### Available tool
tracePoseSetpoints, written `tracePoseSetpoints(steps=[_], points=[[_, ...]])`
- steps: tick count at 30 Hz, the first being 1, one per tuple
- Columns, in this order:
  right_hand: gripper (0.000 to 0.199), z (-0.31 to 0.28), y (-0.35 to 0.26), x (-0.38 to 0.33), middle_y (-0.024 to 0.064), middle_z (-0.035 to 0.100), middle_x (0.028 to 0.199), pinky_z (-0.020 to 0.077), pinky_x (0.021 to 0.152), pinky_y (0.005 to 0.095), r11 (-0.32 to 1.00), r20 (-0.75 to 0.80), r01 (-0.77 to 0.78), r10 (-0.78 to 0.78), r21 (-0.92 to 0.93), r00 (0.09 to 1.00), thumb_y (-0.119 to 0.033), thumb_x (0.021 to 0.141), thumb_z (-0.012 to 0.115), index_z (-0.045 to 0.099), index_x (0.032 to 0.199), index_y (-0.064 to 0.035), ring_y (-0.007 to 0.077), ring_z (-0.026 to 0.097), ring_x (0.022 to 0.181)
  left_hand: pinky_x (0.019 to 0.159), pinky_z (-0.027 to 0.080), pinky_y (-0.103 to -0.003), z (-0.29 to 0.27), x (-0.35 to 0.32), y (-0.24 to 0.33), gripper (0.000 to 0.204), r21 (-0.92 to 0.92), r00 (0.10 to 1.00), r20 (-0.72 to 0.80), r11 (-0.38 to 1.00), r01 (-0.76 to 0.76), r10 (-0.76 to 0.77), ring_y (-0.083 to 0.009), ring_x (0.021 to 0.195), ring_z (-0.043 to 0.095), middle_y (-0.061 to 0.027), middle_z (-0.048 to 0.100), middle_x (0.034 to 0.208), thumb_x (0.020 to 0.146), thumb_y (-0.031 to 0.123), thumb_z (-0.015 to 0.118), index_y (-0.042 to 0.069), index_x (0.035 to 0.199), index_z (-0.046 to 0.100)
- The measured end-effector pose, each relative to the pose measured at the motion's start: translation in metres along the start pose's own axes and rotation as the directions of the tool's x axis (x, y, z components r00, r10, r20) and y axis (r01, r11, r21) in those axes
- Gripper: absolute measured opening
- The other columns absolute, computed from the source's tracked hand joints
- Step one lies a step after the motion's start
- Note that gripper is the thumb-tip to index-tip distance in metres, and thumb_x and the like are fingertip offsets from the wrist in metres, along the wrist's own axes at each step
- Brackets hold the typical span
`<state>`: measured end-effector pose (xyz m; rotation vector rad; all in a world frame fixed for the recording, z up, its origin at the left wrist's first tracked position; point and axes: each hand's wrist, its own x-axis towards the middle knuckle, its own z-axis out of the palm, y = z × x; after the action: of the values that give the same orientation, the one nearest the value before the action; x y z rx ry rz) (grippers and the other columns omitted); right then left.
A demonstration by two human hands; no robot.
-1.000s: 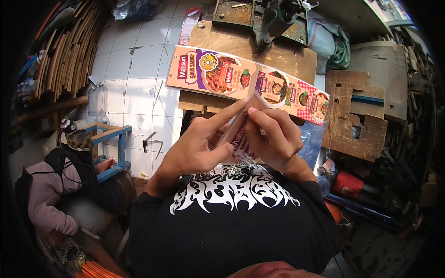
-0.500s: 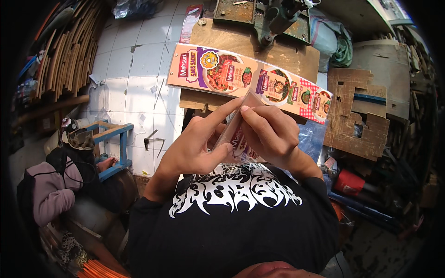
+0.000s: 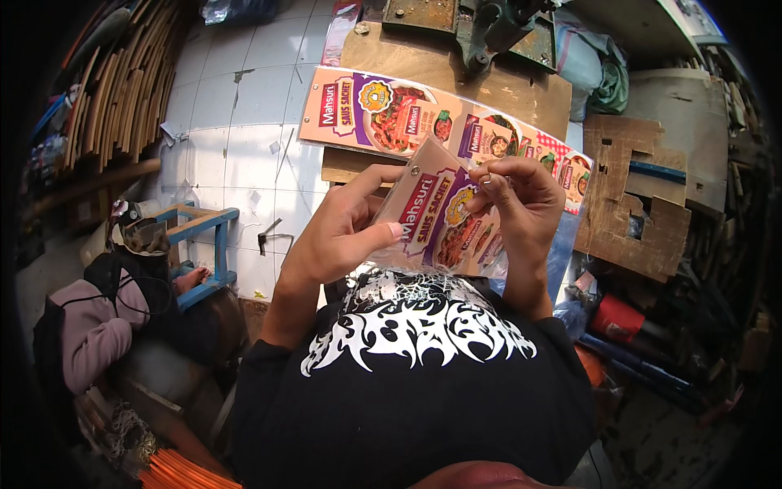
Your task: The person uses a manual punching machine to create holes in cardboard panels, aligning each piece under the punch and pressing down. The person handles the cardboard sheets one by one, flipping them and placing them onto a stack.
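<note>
My left hand grips the left edge of a printed plastic-covered strip, thumb on its face. The strip is peach and purple with food pictures, tilted in front of my shirt. A small metal eyelet sits in its upper left corner. Above the strip's right part, my right hand is closed in a pinch, with a tiny shiny thing at the fingertips that I cannot make out. Beyond my hands, a longer strip of the same print lies across the wooden bench.
A dark green metal press with trays stands at the bench's far end. To the right lies a cut-out wooden board. On the left are a blue-framed stool, a seated person and stacked wood strips.
The held strip has turned from nearly edge-on to show its printed face and eyelet. My right hand has moved right, off the strip's upper edge.
</note>
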<state>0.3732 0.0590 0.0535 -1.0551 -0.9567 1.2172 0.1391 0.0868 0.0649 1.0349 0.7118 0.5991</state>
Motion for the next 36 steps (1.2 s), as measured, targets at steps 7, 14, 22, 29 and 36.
tracePoseSetpoints(steps=[7,14,22,29,36], points=[[0.015,-0.036,0.014,0.015,0.0099,0.068,0.092,0.0545,0.072,0.0248,0.982,-0.141,-0.063,0.038,-0.176,0.989,-0.008,0.088,0.068,0.066,0.098,0.0024,0.0133,0.065,0.081,0.079,0.051,-0.028,-0.007,0.005,0.002,0.049,-0.001,0.999,0.029,1.000,0.021,-0.021,-0.0171,0.091,0.065,-0.0178,0.066,0.099,0.085,0.003,0.055,-0.004,0.131,0.041],[0.007,-0.050,0.024,0.023,0.0107,0.066,0.107,0.0463,0.088,0.0305,0.898,0.513,0.178,0.060,-0.403,0.857,-0.002,0.084,0.068,0.068,0.091,0.0000,0.0171,0.058,0.106,0.080,0.051,-0.030,-0.009,0.005,-0.001,0.050,-0.034,0.999,0.020,0.999,0.032,-0.031,-0.0173,0.090,0.065,-0.0185,0.067,0.099,0.085,0.004,0.056,-0.002,0.132,0.041],[0.008,-0.045,0.028,0.015,0.0070,0.063,0.092,0.0465,0.079,0.0253,0.968,0.308,-0.104,0.174,-0.229,0.935,0.001,0.082,0.069,0.067,0.089,0.0035,0.0122,0.058,0.088,0.072,0.055,-0.025,-0.040,-0.008,-0.018,0.030,-0.046,0.990,-0.139,0.999,-0.002,-0.004,-0.0177,0.085,0.068,-0.0175,0.067,0.104,0.097,0.009,0.051,-0.001,0.125,0.049],[0.008,-0.042,0.023,0.012,0.0053,0.062,0.094,0.0471,0.079,0.0242,0.969,0.174,-0.048,0.092,-0.241,0.980,0.000,0.084,0.068,0.066,0.091,0.0037,0.0107,0.058,0.087,0.089,0.050,-0.033,-0.044,-0.017,-0.030,0.054,0.527,0.907,-0.313,0.846,-0.080,0.281,-0.0251,0.110,0.061,-0.0187,0.049,0.137,0.088,0.005,0.058,0.003,0.140,0.042],[0.010,-0.026,0.020,0.017,0.0080,0.063,0.100,0.0479,0.081,0.0236,0.964,0.050,0.015,-0.002,-0.264,0.999,0.000,0.085,0.067,0.065,0.094,0.0022,0.0101,0.059,0.090,0.090,0.050,-0.031,0.009,0.000,-0.031,0.054,0.023,0.940,-0.191,0.958,-0.285,0.284,-0.0187,0.105,0.061,-0.0197,0.060,0.120,0.090,0.008,0.064,-0.007,0.136,0.041]])
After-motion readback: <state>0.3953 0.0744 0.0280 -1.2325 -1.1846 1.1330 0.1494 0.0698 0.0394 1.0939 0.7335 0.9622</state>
